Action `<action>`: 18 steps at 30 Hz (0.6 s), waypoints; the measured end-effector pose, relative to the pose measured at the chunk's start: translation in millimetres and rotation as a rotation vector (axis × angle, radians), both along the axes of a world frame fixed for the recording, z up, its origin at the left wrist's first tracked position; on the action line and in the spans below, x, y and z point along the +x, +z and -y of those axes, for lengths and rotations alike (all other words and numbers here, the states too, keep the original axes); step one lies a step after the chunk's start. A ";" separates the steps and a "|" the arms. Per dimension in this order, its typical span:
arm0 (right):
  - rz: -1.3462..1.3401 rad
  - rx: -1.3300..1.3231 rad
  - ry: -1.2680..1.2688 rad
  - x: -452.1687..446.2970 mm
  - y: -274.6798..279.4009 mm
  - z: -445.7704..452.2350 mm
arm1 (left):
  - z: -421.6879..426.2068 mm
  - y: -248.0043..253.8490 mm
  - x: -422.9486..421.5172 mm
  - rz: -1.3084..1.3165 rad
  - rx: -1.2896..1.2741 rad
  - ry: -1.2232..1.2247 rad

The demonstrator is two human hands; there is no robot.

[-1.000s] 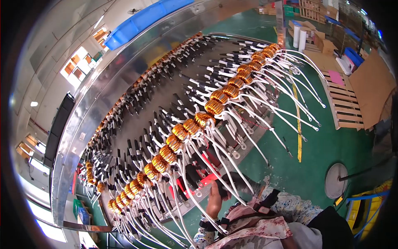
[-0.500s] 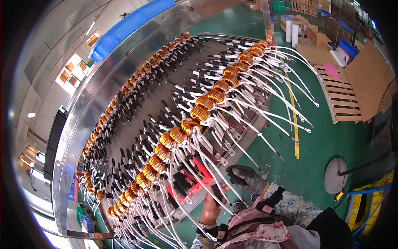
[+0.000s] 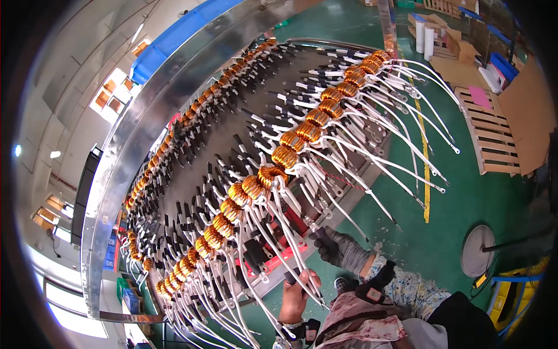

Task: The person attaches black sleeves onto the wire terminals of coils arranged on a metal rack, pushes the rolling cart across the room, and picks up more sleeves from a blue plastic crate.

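A long row of copper-wound ring coils (image 3: 285, 157) runs diagonally along the near edge of the rack, with white cables (image 3: 378, 157) hanging off its front. Many of these cables end in metal lugs. My left hand (image 3: 297, 294), bare, closes around a white cable (image 3: 302, 256) at the lower middle; a black sleeve shows at its fingers. My right hand (image 3: 343, 250), in a grey glove with dark fingertips, is closed at the lugged end of another white cable (image 3: 313, 225), just below the coils. Its fingers partly hide that end.
A second row of coils (image 3: 192, 110) lines the far side. Black-sleeved cable ends point inward over the dark surface (image 3: 203, 139). Red parts (image 3: 285, 232) sit beneath the near cables. A metal beam (image 3: 145, 104) crosses behind. Right are a wooden pallet (image 3: 491, 139) and round stand base (image 3: 478, 250).
My right hand has moved up and left, from beside the cables onto a cable end. My left hand has risen slightly and closed around a white cable. The whole view has shifted a little.
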State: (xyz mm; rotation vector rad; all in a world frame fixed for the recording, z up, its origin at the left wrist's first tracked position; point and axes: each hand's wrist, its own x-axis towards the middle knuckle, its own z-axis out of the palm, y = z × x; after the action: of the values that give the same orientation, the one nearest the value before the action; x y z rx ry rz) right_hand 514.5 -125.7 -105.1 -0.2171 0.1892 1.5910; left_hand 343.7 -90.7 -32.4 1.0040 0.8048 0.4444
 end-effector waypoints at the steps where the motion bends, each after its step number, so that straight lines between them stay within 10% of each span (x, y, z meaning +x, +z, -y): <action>1: -0.015 0.077 0.013 1.2 0.4 -2.7 | -1.6 -0.9 -2.3 -0.011 0.032 -0.013; 12: 0.798 -0.122 -0.098 9.4 19.9 -47.4 | -12.3 -2.7 -8.8 -0.051 0.053 -0.104; 18: 0.502 -0.098 -0.147 4.5 -8.5 -43.7 | -19.9 -21.1 -16.0 -0.020 0.088 -0.155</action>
State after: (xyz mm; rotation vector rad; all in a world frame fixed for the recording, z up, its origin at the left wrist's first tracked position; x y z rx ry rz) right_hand 518.9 -82.1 -113.6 -0.6540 -0.1062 1.3375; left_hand 327.7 -70.7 -53.4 1.1454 0.7242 0.3389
